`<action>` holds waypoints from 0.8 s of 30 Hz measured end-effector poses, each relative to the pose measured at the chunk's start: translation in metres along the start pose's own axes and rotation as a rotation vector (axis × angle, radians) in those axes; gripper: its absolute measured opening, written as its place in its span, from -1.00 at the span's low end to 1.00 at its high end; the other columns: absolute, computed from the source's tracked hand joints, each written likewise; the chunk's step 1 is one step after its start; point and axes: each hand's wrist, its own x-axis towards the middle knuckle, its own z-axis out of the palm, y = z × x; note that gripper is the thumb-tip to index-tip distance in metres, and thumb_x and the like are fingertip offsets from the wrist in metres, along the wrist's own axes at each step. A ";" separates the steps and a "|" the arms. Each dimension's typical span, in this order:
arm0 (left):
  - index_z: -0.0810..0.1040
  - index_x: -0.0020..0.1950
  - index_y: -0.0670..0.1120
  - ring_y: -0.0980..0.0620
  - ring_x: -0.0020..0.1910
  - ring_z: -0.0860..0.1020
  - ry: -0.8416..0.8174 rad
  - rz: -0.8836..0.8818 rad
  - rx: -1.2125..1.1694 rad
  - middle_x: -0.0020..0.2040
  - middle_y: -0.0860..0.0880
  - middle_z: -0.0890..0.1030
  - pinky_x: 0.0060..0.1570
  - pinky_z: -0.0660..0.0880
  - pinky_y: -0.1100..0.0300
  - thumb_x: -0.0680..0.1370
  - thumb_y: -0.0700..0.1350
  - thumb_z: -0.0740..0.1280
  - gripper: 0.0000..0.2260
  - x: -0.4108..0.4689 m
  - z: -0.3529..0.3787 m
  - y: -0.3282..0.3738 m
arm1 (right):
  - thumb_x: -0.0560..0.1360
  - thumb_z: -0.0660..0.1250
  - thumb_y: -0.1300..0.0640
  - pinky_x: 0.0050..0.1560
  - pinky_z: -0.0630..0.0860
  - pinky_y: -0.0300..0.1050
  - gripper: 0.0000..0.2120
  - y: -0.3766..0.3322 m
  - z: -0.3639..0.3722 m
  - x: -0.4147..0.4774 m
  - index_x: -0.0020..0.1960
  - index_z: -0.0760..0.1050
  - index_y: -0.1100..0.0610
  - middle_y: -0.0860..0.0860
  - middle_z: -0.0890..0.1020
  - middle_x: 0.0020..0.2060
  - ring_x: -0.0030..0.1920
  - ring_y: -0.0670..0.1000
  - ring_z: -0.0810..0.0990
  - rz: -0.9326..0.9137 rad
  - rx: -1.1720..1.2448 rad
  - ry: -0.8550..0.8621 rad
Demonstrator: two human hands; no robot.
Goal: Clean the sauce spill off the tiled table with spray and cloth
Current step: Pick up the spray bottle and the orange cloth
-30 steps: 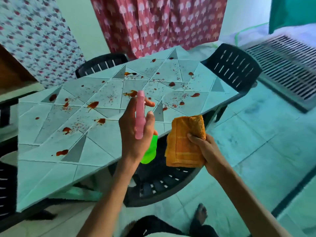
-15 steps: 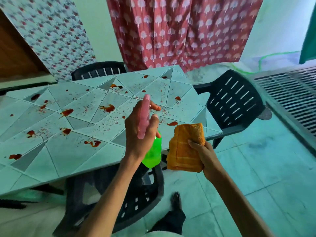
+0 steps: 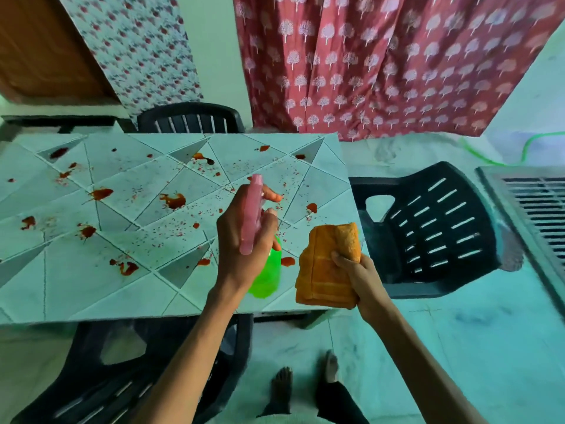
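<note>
The pale tiled table [image 3: 91,289] carries many red-brown sauce blots, such as a large one [image 3: 173,201] near the middle and another [image 3: 127,267] closer to me. My left hand [image 3: 241,240] grips a spray bottle [image 3: 265,276] with a green body and a pink spray head, held above the table's right part, nozzle pointing away from me. My right hand [image 3: 357,273] holds a folded orange cloth [image 3: 328,267] in the air at the table's near right corner, just right of the bottle.
Dark plastic chairs stand around the table: one [image 3: 437,231] at its right end, one [image 3: 189,119] behind it, one [image 3: 128,371] under its near edge. My bare feet [image 3: 284,384] stand on the floor tiles. A red patterned curtain [image 3: 382,62] hangs behind; a metal grate [image 3: 538,206] lies far right.
The view has swung so the table now lies squarely across in front of me, and I am closer. Both hands keep their hold on bottle and cloth, now over the table's right part.
</note>
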 end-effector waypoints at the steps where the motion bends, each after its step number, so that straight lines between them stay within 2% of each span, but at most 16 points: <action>1: 0.50 0.10 -0.11 -0.02 -0.50 0.55 0.023 -0.004 0.003 -0.04 0.02 0.61 -0.49 0.51 0.10 0.57 -0.25 0.28 -0.87 0.004 0.008 -0.003 | 0.57 0.39 0.10 0.07 0.64 0.21 -0.66 -0.007 -0.003 0.013 0.31 0.46 0.11 0.11 0.68 0.10 0.06 0.19 0.69 0.000 -0.022 -0.034; 3: 0.49 0.11 -0.13 -0.01 -0.52 0.53 0.061 -0.001 0.021 -0.03 0.01 0.60 -0.50 0.50 0.09 0.57 -0.26 0.27 -0.85 0.010 0.019 -0.007 | 0.57 0.39 0.11 0.07 0.64 0.21 -0.68 -0.018 -0.006 0.036 0.30 0.48 0.12 0.13 0.69 0.10 0.04 0.18 0.70 -0.007 -0.057 -0.099; 6: 0.49 0.17 -0.19 -0.01 -0.53 0.53 0.113 0.032 0.059 0.06 -0.03 0.59 -0.52 0.50 0.08 0.57 -0.28 0.26 -0.81 0.018 0.029 -0.012 | 0.56 0.39 0.11 -0.05 0.66 0.11 -0.77 -0.034 -0.006 0.065 0.21 0.50 0.08 0.11 0.69 0.05 0.01 0.16 0.70 0.000 -0.101 -0.195; 10: 0.49 0.17 -0.22 0.00 -0.54 0.51 0.215 0.017 0.085 0.06 0.03 0.58 -0.53 0.51 0.04 0.58 -0.27 0.27 -0.82 0.025 0.033 -0.015 | 0.57 0.38 0.12 -0.11 0.66 0.02 -0.82 -0.052 0.002 0.093 0.16 0.51 0.07 0.10 0.69 0.02 -0.01 0.13 0.70 0.000 -0.163 -0.320; 12: 0.48 0.19 -0.21 0.02 -0.55 0.49 0.267 -0.001 0.084 0.06 0.03 0.59 -0.53 0.51 -0.02 0.58 -0.27 0.27 -0.81 0.028 0.030 -0.015 | 0.57 0.38 0.14 -0.08 0.67 0.06 -0.83 -0.059 0.012 0.102 0.16 0.53 0.08 0.11 0.70 0.00 -0.03 0.15 0.70 0.015 -0.198 -0.370; 15: 0.49 0.20 -0.20 0.01 -0.57 0.49 0.335 -0.035 0.107 0.07 0.02 0.61 -0.51 0.53 -0.08 0.58 -0.27 0.27 -0.80 0.034 0.018 -0.016 | 0.54 0.41 0.14 0.00 0.66 0.18 -0.72 -0.065 0.036 0.115 0.24 0.53 0.13 0.15 0.71 0.02 -0.01 0.21 0.71 0.049 -0.252 -0.405; 17: 0.49 0.19 -0.21 0.00 -0.57 0.49 0.388 -0.060 0.123 0.08 -0.05 0.61 -0.49 0.54 -0.14 0.57 -0.28 0.28 -0.80 0.040 0.002 -0.020 | 0.54 0.40 0.17 -0.10 0.68 0.19 -0.77 -0.067 0.060 0.123 0.18 0.56 0.16 0.18 0.73 -0.04 -0.13 0.18 0.73 0.056 -0.288 -0.447; 18: 0.49 0.19 -0.20 0.00 -0.57 0.49 0.412 -0.066 0.117 0.08 -0.08 0.60 -0.48 0.54 -0.14 0.58 -0.30 0.28 -0.81 0.043 -0.007 -0.023 | 0.55 0.38 0.19 -0.19 0.68 0.14 -0.84 -0.068 0.072 0.125 0.13 0.57 0.16 0.18 0.73 -0.09 -0.20 0.15 0.73 0.050 -0.300 -0.469; 20: 0.50 0.13 -0.20 0.01 -0.57 0.47 0.432 -0.066 0.115 0.06 -0.14 0.61 -0.49 0.53 -0.03 0.58 -0.35 0.27 -0.85 0.050 -0.028 -0.029 | 0.56 0.36 0.21 -0.27 0.66 0.02 -0.92 -0.070 0.094 0.128 0.05 0.58 0.13 0.12 0.73 -0.16 -0.25 0.10 0.72 0.047 -0.313 -0.488; 22: 0.51 0.09 -0.22 0.00 -0.57 0.48 0.425 -0.064 0.132 0.04 -0.15 0.61 -0.51 0.50 0.12 0.59 -0.38 0.27 -0.87 0.059 -0.056 -0.039 | 0.56 0.37 0.19 -0.24 0.64 0.01 -0.93 -0.071 0.121 0.130 0.03 0.57 0.08 0.09 0.72 -0.14 -0.17 0.13 0.71 0.069 -0.318 -0.524; 24: 0.51 0.08 -0.24 0.01 -0.57 0.49 0.418 -0.056 0.137 0.03 -0.16 0.61 -0.53 0.49 0.14 0.58 -0.41 0.25 -0.86 0.070 -0.087 -0.050 | 0.57 0.36 0.18 -0.22 0.62 0.03 -0.94 -0.070 0.150 0.135 0.00 0.56 0.04 0.09 0.71 -0.12 -0.13 0.17 0.70 0.087 -0.312 -0.549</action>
